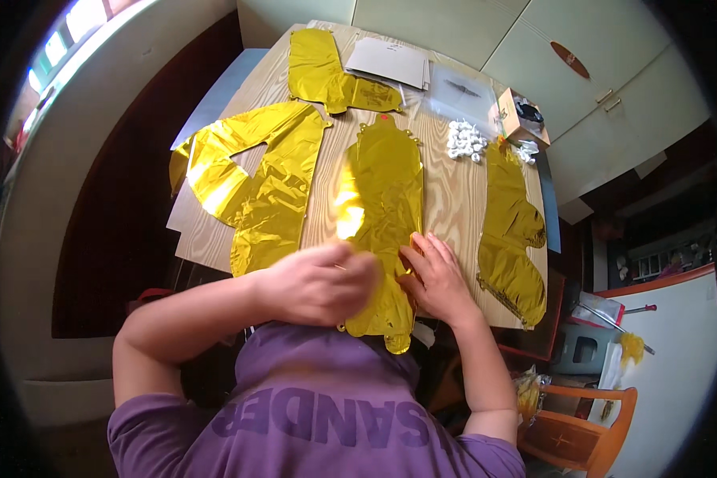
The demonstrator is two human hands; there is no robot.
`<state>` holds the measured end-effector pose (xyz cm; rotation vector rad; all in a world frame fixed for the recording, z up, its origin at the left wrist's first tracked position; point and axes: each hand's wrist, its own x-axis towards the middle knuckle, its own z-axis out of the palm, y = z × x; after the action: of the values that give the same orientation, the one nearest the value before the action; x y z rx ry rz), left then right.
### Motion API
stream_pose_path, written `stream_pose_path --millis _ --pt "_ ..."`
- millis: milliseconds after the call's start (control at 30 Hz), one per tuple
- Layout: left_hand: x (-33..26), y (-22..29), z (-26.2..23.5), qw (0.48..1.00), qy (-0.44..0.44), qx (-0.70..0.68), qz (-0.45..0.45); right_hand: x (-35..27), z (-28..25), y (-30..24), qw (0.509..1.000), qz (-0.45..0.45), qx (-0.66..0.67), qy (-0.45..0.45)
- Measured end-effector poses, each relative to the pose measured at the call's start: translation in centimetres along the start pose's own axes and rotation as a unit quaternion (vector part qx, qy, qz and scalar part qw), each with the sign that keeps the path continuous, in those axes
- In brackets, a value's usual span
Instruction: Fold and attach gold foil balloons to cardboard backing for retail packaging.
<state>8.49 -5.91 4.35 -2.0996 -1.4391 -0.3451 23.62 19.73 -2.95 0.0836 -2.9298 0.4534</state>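
Observation:
A flat, uninflated gold foil balloon [384, 191] lies lengthwise on the wooden table [450, 199], its near end hanging over the front edge. My left hand [320, 283] rests on its lower left part, fingers curled and blurred, so whether it grips the foil is unclear. My right hand [436, 275] lies flat on the balloon's lower right edge, fingers spread, pressing it down.
Three more gold foil balloons lie around: a large one at the left [255, 179], one at the back [331, 76], one at the right [514, 231]. White papers [389, 62], a clear plastic bag [462, 92], white pieces [464, 141] and a small box [518, 115] sit behind. An orange chair [585, 422] stands lower right.

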Motion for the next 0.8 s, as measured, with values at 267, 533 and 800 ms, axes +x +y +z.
stream_pose_path --millis 267,533,800 --pt "1.7 -3.0 9.3 0.963 0.041 -0.264 -0.037 -0.3 0.7 1.7 0.998 -0.039 0.022 0.034" --pt "-6.8 -4.8 8.9 0.946 -0.129 -0.130 -0.269 0.5 0.0 1.6 0.998 -0.033 0.040 0.025" --pt "-2.1 -3.0 11.7 0.918 -0.164 -0.180 -0.314 1.5 -0.7 1.7 0.997 -0.046 0.042 0.037"
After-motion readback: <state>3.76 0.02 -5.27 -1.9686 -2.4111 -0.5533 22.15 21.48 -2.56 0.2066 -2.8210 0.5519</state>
